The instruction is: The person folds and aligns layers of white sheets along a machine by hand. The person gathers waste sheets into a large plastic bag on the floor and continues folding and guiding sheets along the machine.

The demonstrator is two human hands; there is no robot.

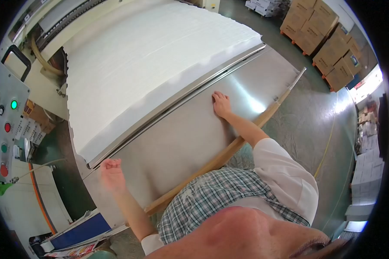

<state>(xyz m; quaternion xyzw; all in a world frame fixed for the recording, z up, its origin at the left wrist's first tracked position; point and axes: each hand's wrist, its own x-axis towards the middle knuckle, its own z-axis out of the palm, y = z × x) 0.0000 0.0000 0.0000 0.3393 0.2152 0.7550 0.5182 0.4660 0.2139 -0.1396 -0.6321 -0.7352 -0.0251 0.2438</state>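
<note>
A wide white sheet stack (160, 64) with a wavy surface lies on the machine bed; whether it is paper or fabric I cannot tell. Along its front edge runs a long metal bar (177, 105). My right hand (221, 104) rests on the bare metal table (190, 142), its fingers loosely bent and nothing in them. Near the left end of the bar, my left hand (112, 175) is raised above the table with curled fingertips. Motion blurs this hand, so its grip is unclear.
A control panel (8, 123) with a lit green button stands at the left. A wooden rail (224, 155) borders the table's near edge, close to my checked apron (216, 190). Carton stacks (309, 26) sit on pallets at the back right. A green air nozzle (2, 187) hangs lower left.
</note>
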